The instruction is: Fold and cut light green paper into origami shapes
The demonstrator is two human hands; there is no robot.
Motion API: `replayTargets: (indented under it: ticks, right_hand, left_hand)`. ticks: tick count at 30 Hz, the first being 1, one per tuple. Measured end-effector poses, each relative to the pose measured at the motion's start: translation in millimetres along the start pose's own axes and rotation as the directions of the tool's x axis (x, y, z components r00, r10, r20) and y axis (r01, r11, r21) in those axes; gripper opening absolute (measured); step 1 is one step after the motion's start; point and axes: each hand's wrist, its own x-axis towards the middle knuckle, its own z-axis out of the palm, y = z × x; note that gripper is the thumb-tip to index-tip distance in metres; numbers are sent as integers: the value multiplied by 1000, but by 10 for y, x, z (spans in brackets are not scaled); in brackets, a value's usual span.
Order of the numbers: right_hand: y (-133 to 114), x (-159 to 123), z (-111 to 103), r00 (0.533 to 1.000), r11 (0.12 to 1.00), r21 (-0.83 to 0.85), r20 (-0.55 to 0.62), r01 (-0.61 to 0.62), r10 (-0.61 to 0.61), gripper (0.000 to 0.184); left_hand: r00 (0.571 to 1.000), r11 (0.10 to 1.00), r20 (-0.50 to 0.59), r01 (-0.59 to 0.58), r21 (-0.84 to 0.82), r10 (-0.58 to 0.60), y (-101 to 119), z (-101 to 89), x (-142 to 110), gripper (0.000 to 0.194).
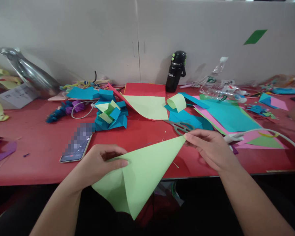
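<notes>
A sheet of light green paper [145, 173], partly folded over on itself, is held up in front of the table's near edge. My left hand [103, 164] pinches its left part, thumb on top and fingers behind. At the paper's upper right corner, my right hand [206, 144] grips the tip between thumb and fingers. Just beyond that hand lie scissors [183, 127] on the red table [142, 136]. Past my left hand are a phone [78, 144] and a blue and green folded paper piece [110, 114].
Red paper [145, 89] and another light green sheet [149, 106] lie at the back centre. A black bottle [175, 72] stands by the wall. Blue sheets [233, 114], clear plastic bottles [215, 78] and a white cable [272, 130] are at right; a metal flask [34, 75] leans at left.
</notes>
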Motion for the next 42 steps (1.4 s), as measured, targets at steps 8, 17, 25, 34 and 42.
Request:
replayTargets:
  ticks: [8,17,25,34,42]
  right_hand:
    - [31,28,33,1000,999,46,0,24,-24,17]
    - [297,186,220,994,996,32,-80,82,-79,22]
    - [576,270,342,976,980,-50,-97,193,-198,27]
    - [532,271,395,963,962,-128,-93,241,-254,28]
    - [502,254,413,956,957,-136,-111,255,-271,31]
  left_hand:
    - [999,1000,41,-3,-4,3,-47,15,30,20]
    - [996,997,90,-33,73,26,-297,78,208,25]
    - [993,999,110,-44,-1,44,-437,125,270,24]
    - [983,986,72,-165,-24,166,-516,109,237,25]
    - [982,982,37,-186,-4,186,-525,134,227,26]
